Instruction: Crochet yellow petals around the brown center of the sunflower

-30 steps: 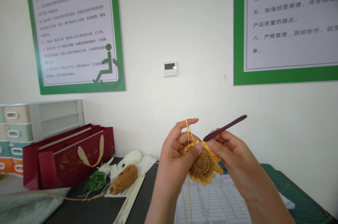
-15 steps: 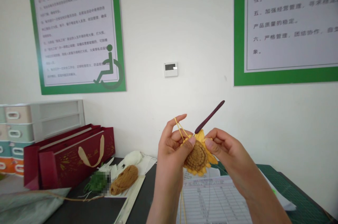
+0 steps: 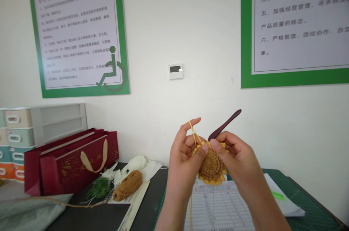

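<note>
A round crocheted flower (image 3: 211, 167), brown in the middle with a yellow edge, is held up in front of me. My left hand (image 3: 188, 151) pinches its upper left edge, and yellow yarn (image 3: 192, 129) loops over the raised index finger. My right hand (image 3: 231, 151) is closed on the flower's upper right part, its thumb on the front near the left thumb. A dark purple crochet hook (image 3: 225, 124) sticks up to the right from the top edge, against the right fingers. Its tip is hidden by the thumbs and the flower.
Printed sheets (image 3: 220, 205) lie on a green cutting mat (image 3: 311, 202) below my hands. To the left are a brown yarn skein (image 3: 128, 185), green yarn (image 3: 99, 187), white yarn (image 3: 137, 163), a ruler (image 3: 135, 205), a red gift bag (image 3: 81, 162) and drawer boxes (image 3: 20, 136).
Both hands and the flower have shifted slightly right. The right thumb has moved from the right-hand petals to the top edge beside the hook, and the flower now faces me more squarely.
</note>
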Demonstrator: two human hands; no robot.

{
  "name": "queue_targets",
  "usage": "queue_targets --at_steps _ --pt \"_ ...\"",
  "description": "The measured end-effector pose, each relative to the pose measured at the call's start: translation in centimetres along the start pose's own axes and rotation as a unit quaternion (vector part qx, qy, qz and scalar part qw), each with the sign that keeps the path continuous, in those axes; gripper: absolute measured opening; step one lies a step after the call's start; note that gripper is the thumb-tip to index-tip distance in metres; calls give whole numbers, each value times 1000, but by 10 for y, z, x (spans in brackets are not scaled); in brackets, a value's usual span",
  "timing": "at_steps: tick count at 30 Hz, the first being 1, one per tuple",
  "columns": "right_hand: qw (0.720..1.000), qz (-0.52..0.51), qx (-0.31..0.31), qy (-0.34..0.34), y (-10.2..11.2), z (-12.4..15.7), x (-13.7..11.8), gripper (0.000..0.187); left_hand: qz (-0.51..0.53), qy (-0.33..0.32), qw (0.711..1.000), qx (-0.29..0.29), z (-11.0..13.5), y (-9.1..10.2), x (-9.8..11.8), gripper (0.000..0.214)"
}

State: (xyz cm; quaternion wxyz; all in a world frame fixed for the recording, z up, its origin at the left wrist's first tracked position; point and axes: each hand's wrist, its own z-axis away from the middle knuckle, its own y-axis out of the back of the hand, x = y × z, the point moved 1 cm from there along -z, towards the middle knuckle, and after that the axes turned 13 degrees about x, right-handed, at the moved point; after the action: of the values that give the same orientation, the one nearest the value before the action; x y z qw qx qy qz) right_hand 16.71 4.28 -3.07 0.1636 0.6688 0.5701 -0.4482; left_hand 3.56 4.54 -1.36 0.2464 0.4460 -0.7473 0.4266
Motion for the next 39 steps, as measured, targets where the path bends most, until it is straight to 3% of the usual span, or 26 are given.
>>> queue_targets --at_steps 7,11,14,19,24,35,39 --pt "999 2 42 23 1 3 -9 27 -2 -26 999 -21 3 -5 -6 53" --pt "998 -7 40 42 9 1 -11 26 88 41 989 -108 -6 -1 -10 55" --pt "998 -35 39 33 16 -2 -10 25 113 72 983 -122 -15 3 -15 43" --pt "997 -61 47 26 21 -7 -8 26 112 85 981 -138 -20 2 -25 69" --pt "994 -64 79 41 21 -5 -12 23 117 59 979 -155 -18 5 -24 71" --pt "996 -65 46 39 20 -2 -13 25 80 63 974 -201 -13 11 -15 75" --pt "995 -68 60 42 20 -2 -15 23 54 70 974 -207 -13 13 -12 80"
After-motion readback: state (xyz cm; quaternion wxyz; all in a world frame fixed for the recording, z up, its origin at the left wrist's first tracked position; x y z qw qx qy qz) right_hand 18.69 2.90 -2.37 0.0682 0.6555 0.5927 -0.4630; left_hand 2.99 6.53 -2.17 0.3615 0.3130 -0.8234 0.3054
